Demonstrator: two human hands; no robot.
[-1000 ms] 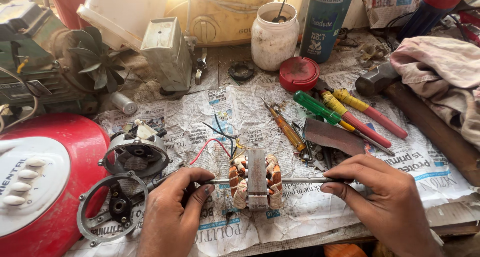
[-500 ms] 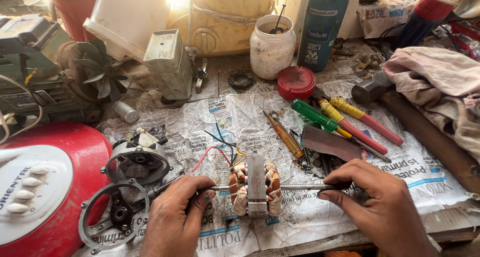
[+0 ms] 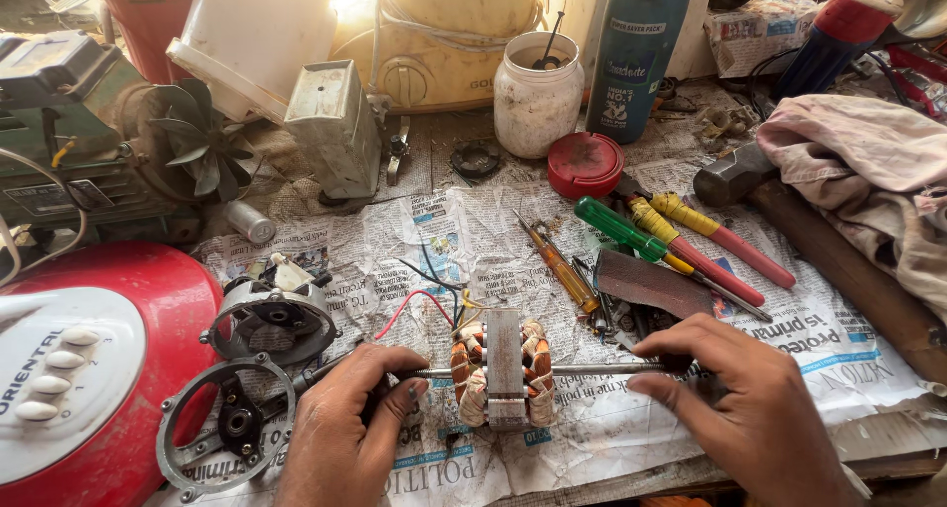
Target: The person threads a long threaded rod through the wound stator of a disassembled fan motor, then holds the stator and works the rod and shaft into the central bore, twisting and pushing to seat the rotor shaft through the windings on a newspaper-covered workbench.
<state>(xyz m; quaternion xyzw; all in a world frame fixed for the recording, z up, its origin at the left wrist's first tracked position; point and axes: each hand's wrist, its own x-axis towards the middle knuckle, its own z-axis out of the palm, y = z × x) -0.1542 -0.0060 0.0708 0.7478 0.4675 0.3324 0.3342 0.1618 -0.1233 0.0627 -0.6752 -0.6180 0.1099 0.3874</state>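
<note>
A small motor stator [image 3: 503, 367] with copper windings and a grey steel core lies on newspaper at the front of the bench. A thin metal rod [image 3: 592, 369] runs sideways through its middle. My left hand [image 3: 340, 428] pinches the rod's left end beside the stator. The rod's right end sits in the fingers of my right hand [image 3: 755, 413]. Red, black and yellow wires [image 3: 424, 300] trail from the stator toward the back.
A round metal end bracket [image 3: 232, 423] and a motor housing [image 3: 271, 315] lie left of my left hand, beside a red fan base [image 3: 94, 369]. Screwdrivers [image 3: 671, 241], sandpaper [image 3: 651, 282], a hammer [image 3: 819, 251], a cloth [image 3: 868, 177], a red lid [image 3: 584, 164] and a white jar [image 3: 538, 93] stand behind.
Both hands kept hold of the rod through the stator. The view shifted slightly, and the stator sits a little lower in frame; nothing was let go.
</note>
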